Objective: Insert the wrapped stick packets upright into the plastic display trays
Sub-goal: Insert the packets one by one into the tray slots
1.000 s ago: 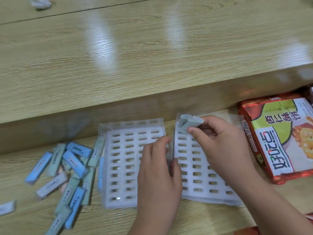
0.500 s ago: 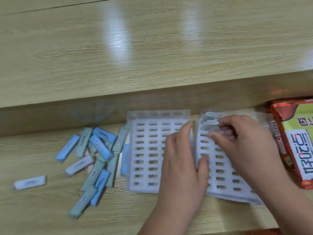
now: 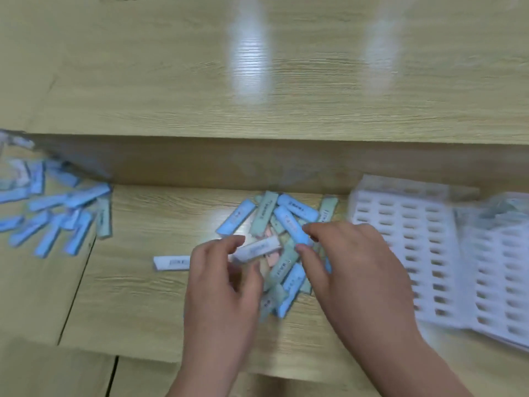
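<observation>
A heap of blue, green and pink wrapped stick packets (image 3: 266, 213) lies on the wooden table in the middle of the view. My left hand (image 3: 220, 285) pinches a pale white packet (image 3: 257, 249) between index finger and thumb at the heap's left side. My right hand (image 3: 352, 267) has its index finger and thumb closed round the near end of a blue packet (image 3: 289, 224) on top of the heap. Two white slotted plastic trays stand to the right, the nearer tray (image 3: 400, 253) beside my right hand and the second tray (image 3: 503, 270) at the frame's edge, blurred.
A second scatter of blue packets (image 3: 57, 222) lies at the far left. One white packet (image 3: 171, 262) lies alone left of my left hand. A raised wooden shelf (image 3: 257, 159) runs behind the work area.
The view has swung left. Both hands have left the trays and moved left onto the packet heap, and each now grips a packet. The trays now sit at the right edge.
</observation>
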